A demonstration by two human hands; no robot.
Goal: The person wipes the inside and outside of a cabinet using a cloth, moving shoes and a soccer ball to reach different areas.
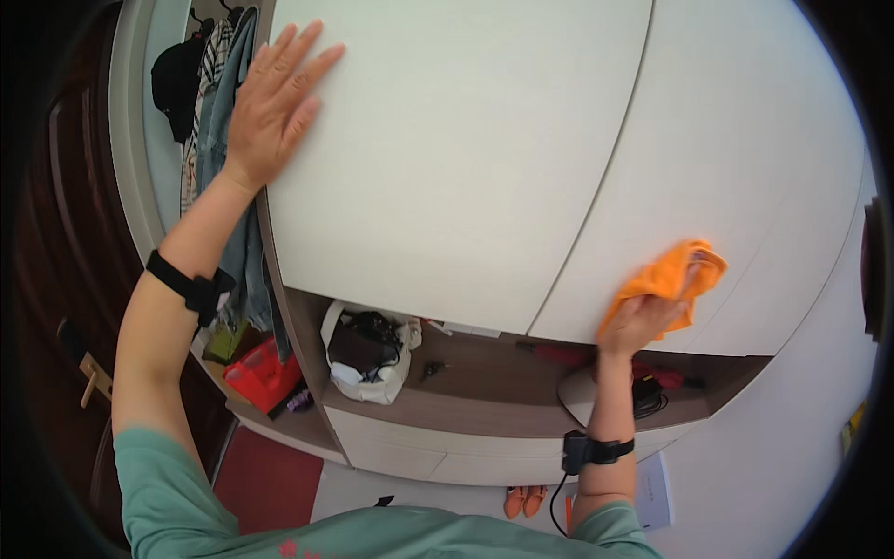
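My left hand (272,105) lies with its fingers spread on the upper left edge of a white cabinet door (447,154) and holds nothing. Over at the lower right, my right hand (639,321) holds a bunched orange cloth (667,279) against the neighbouring white door (726,140). The cloth hides part of the fingers and looks slightly blurred. A narrow dark gap separates the two doors. Both forearms carry a black strap with a small black device, and a cable hangs from the right one.
Below the doors, an open brown shelf (489,405) holds a white bag (377,388), keys (434,369) and a black cable. Denim clothing (244,258) and a black cap (178,84) hang at left beside a dark wooden door (77,230). Orange shoes (524,502) stand on the floor.
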